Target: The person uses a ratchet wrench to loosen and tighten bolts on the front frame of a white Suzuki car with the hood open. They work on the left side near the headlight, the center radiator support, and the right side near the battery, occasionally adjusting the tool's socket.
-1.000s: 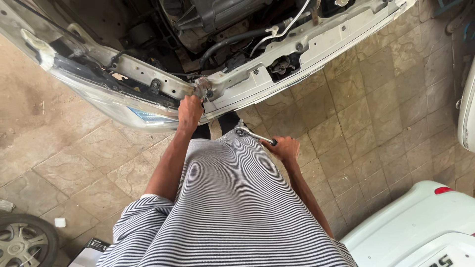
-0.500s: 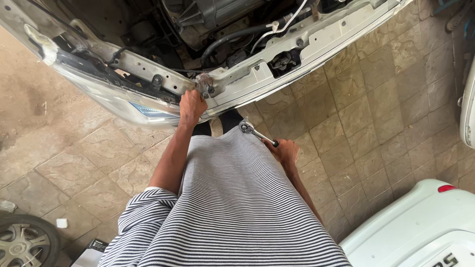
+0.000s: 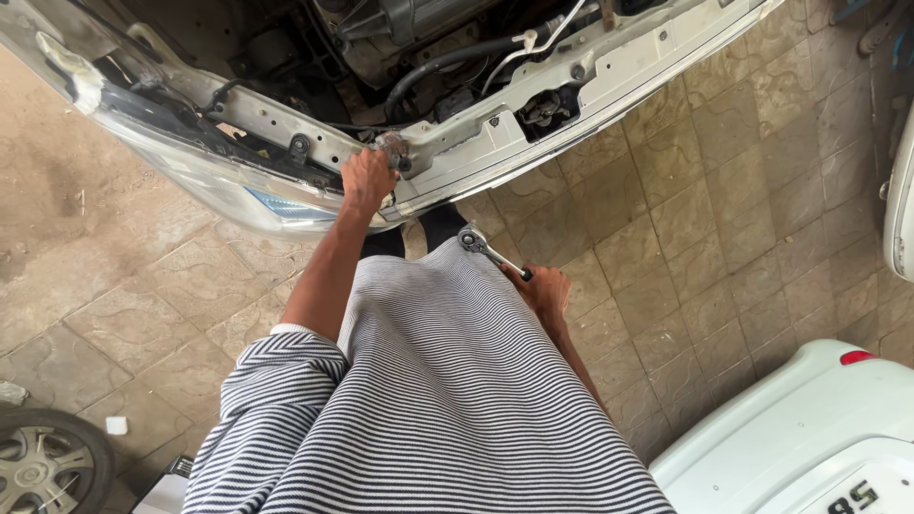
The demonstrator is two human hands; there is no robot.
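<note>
A person in a striped shirt (image 3: 428, 400) stands at the stripped front of a white car, its bumper off and the engine bay (image 3: 419, 48) open above the white front crossmember (image 3: 609, 81). The left hand (image 3: 367, 179) is up at the crossmember, fingers (image 3: 381, 160) curled tight round a small grey metal fitting (image 3: 392, 148) at its lower edge, just beside the headlamp (image 3: 276, 205). The right hand (image 3: 545, 290) hangs low by the hip, closed round the handle of a ratchet wrench (image 3: 490, 252), whose head points up toward the car but is well apart from the fitting.

The work looks to be at the hand-turning stage of a fastener. Done well, it seems to call for the left hand to keep the fitting square to its seat and spin it by feel, so no thread crosses. The ratchet would best come up only when the fingers can turn no more, seated fully on the fastener with the handle clear of the hoses (image 3: 447, 62) behind. A loose wheel (image 3: 43, 466) and a white body panel (image 3: 800, 428) lie on the tiled floor (image 3: 724, 209) nearby, worth minding underfoot.
</note>
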